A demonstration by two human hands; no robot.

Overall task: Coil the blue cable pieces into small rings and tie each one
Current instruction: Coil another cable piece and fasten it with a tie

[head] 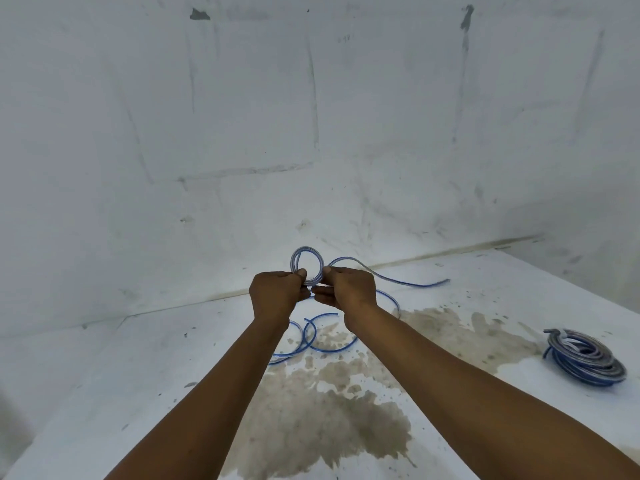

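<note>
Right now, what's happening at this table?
A person is coiling a piece of blue cable by hand. The left hand and right hand each pinch the base of a small ring held up above the stained white table; the ring is not yet tied, and the cable's tail trails off to the right. More loose blue cable pieces lie on the table under the wrists. A finished bundle of coiled cable sits at the right.
</note>
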